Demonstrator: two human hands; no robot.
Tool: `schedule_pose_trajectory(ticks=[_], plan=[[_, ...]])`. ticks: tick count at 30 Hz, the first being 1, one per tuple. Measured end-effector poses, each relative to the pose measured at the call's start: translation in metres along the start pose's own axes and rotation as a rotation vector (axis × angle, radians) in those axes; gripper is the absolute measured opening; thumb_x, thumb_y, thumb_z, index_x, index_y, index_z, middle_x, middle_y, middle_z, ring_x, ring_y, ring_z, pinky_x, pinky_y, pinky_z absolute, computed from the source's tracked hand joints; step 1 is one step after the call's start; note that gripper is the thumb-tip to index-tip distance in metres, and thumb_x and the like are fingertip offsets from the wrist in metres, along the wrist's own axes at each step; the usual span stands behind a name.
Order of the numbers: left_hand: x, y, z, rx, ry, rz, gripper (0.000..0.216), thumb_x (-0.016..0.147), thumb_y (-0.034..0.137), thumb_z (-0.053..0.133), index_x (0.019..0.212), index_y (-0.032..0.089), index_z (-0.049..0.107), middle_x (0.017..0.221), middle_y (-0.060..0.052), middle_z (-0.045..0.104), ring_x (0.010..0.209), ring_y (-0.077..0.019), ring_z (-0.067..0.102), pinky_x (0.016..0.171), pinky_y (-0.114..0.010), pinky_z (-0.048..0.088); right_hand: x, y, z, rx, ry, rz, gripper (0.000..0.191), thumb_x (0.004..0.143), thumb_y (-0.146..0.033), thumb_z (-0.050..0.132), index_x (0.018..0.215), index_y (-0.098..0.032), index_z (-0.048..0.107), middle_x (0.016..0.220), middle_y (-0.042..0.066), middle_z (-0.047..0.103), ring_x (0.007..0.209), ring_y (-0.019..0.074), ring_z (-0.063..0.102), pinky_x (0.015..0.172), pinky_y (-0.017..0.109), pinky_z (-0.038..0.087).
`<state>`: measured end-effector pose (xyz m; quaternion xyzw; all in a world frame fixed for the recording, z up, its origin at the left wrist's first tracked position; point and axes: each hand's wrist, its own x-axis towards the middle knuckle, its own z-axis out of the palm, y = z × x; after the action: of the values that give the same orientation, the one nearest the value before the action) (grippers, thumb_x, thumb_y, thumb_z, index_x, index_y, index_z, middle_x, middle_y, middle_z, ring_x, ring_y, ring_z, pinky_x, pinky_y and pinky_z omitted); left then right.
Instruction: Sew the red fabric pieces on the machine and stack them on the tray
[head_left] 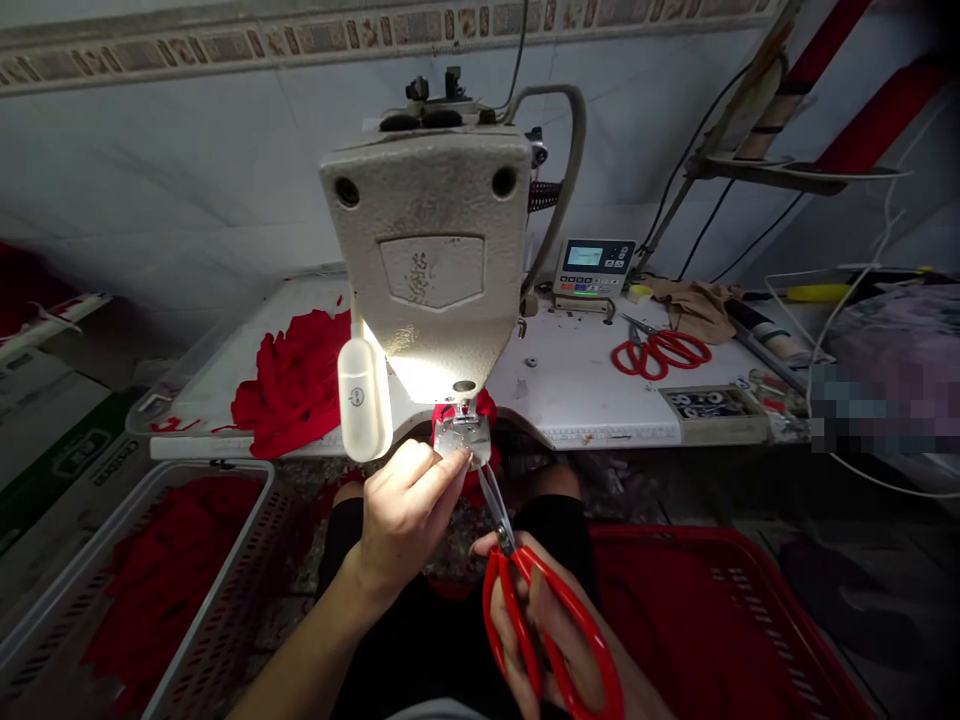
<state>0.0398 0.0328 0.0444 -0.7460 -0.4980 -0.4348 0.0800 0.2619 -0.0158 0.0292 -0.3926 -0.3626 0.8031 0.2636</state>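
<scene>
A pale sewing machine head [424,240] stands in front of me, its lamp [365,400] lighting the needle area. Below the needle is a shiny metal plate [454,438], with a piece of red fabric [487,405] around and behind it. My left hand [409,505] is closed, its thumb and fingertips pressed together at the plate's front edge. What they pinch, if anything, is too small to see. In my right hand [551,620] are red-handled scissors [504,535], held low. Their blades point up to the plate, close beside my left fingertips.
Red fabric pieces [292,375] lie on the table at left. A white basket [225,560] with red fabric stands below, and a red basket [795,620] at lower right. More red-handled scissors [664,350], a control panel [592,265] and a small parts tray [712,403] are on the right.
</scene>
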Motion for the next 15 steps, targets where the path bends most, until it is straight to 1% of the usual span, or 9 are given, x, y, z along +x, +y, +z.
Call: schedule_pose_trajectory(ticks=[3, 5, 8, 10, 13, 15], plan=[[-0.003, 0.001, 0.001, 0.005, 0.002, 0.017, 0.028, 0.09, 0.003, 0.071, 0.115, 0.015, 0.071, 0.073, -0.002, 0.06, 0.068, -0.0145, 0.05, 0.066, -0.027, 0.045, 0.007, 0.001, 0.004, 0.007, 0.068, -0.021, 0.076, 0.086, -0.075, 0.065, 0.143, -0.026, 0.054, 0.089, 0.007, 0.067, 0.075, 0.0232, 0.068, 0.061, 0.032, 0.057], [-0.004, 0.001, 0.001, 0.008, -0.002, 0.028, 0.028, 0.09, 0.003, 0.071, 0.115, 0.015, 0.071, 0.072, -0.002, 0.059, 0.068, -0.0147, 0.049, 0.065, -0.027, 0.045, 0.011, -0.002, 0.007, -0.001, 0.069, -0.064, 0.071, 0.085, -0.077, 0.064, 0.135, -0.027, 0.059, 0.084, 0.006, 0.066, 0.071, 0.0226, 0.066, 0.058, 0.031, 0.056], [-0.002, 0.002, 0.003, -0.007, -0.009, 0.038, 0.028, 0.09, 0.003, 0.071, 0.116, 0.015, 0.07, 0.074, -0.003, 0.061, 0.068, -0.0149, 0.051, 0.065, -0.027, 0.045, 0.015, -0.01, 0.014, -0.034, 0.036, -0.148, 0.06, 0.089, -0.077, 0.059, 0.118, -0.025, 0.064, 0.078, 0.004, 0.061, 0.061, 0.0174, 0.058, 0.054, 0.028, 0.051], [-0.002, 0.003, 0.004, -0.015, -0.005, 0.038, 0.028, 0.09, 0.003, 0.07, 0.116, 0.015, 0.07, 0.075, -0.003, 0.061, 0.068, -0.0148, 0.051, 0.065, -0.027, 0.046, 0.018, -0.014, 0.02, -0.048, 0.034, -0.199, 0.055, 0.092, -0.075, 0.056, 0.106, -0.023, 0.063, 0.077, 0.002, 0.058, 0.058, 0.0134, 0.052, 0.054, 0.025, 0.047], [-0.002, 0.004, 0.005, -0.02, -0.003, 0.035, 0.03, 0.091, 0.003, 0.07, 0.118, 0.016, 0.07, 0.075, -0.003, 0.063, 0.068, -0.0148, 0.052, 0.066, -0.027, 0.047, 0.022, -0.013, 0.028, -0.04, 0.028, -0.216, 0.054, 0.095, -0.075, 0.052, 0.096, -0.021, 0.06, 0.065, -0.004, 0.05, 0.048, 0.0087, 0.042, 0.046, 0.021, 0.037], [-0.003, 0.006, 0.005, -0.028, -0.001, 0.036, 0.032, 0.09, 0.003, 0.07, 0.119, 0.017, 0.07, 0.076, -0.003, 0.065, 0.069, -0.0148, 0.053, 0.066, -0.027, 0.047, 0.026, -0.008, 0.031, -0.038, 0.026, -0.235, 0.056, 0.094, -0.075, 0.053, 0.093, -0.02, 0.059, 0.06, -0.006, 0.044, 0.044, 0.0071, 0.036, 0.042, 0.019, 0.029]])
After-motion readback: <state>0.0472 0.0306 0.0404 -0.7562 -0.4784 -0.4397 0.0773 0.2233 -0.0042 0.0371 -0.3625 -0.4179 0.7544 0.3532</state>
